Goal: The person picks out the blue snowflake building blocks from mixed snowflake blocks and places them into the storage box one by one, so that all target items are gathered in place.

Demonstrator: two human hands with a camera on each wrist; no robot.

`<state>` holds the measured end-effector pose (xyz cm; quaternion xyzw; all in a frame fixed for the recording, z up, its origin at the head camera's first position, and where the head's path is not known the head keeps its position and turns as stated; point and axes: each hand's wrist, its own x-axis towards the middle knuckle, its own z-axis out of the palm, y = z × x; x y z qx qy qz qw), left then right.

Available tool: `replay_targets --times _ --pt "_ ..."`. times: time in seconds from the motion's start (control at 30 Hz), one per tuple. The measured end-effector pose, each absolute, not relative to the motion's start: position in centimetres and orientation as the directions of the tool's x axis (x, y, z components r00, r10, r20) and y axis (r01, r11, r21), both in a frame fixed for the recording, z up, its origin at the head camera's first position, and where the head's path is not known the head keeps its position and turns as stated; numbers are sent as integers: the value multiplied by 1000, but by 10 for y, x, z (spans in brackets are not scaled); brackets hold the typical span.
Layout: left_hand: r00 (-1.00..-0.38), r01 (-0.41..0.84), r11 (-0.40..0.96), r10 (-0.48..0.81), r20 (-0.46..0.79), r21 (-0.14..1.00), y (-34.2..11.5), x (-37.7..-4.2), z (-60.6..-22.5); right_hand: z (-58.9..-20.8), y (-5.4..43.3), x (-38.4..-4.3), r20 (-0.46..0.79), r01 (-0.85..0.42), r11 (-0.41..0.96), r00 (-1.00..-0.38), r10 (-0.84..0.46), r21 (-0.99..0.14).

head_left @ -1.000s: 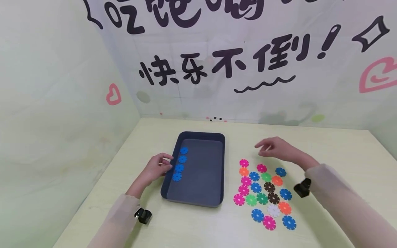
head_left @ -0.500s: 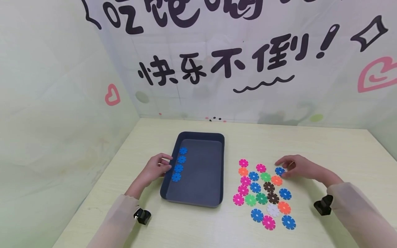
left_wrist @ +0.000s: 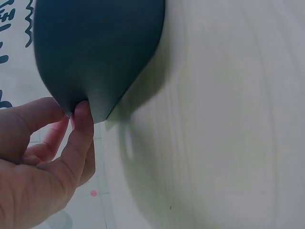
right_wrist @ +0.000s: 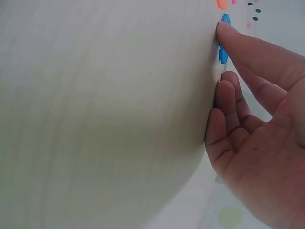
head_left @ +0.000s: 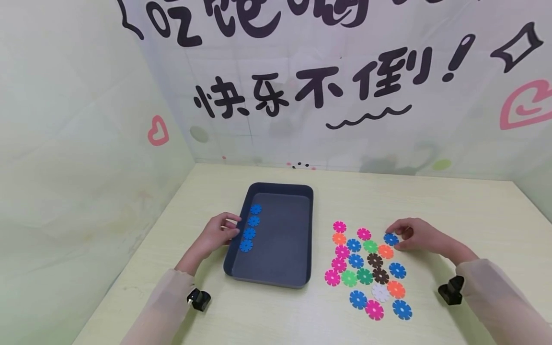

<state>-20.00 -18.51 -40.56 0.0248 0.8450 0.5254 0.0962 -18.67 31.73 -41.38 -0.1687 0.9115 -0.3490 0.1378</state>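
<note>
With thumb and fingers, my left hand [head_left: 220, 234] pinches the left wall of a dark grey rectangular tray [head_left: 280, 282]; the left wrist view shows the tray's rim [left_wrist: 78, 98] between them. Inside the tray, several blue notched plastic discs form a column along its left side, the top one being a blue disc [head_left: 256, 209]. My right hand [head_left: 420, 235] pinches a blue snowflake disc [head_left: 391, 239] lying on the table, thumb and index finger at its edges. In the right wrist view, the thumb partly covers that disc and the other fingers curl against the tabletop.
Loose snowflake discs in several colours lie flat right of the tray, among them a pink disc [head_left: 374, 310], a white disc [head_left: 380, 293], a brown disc [head_left: 380, 276] and an orange disc [head_left: 396, 289]. A printed wall cloth [head_left: 276, 143] hangs behind the table [head_left: 457, 206].
My right hand has moved right and down from above the discs to the blue disc at the upper right, taking it between thumb and index finger. My left hand stays on the tray.
</note>
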Motion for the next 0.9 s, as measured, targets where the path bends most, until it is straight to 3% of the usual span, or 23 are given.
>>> replay_targets --times 0.5,0.9 --pt "-981 -57 451 142 -134 891 -185 -200 -406 -411 318 -184 -81 -186 649 -930 -358 -737" --pt "-979 -57 433 151 -134 900 -186 -200 -406 -386 277 -189 15 -325 580 -881 -474 -746"
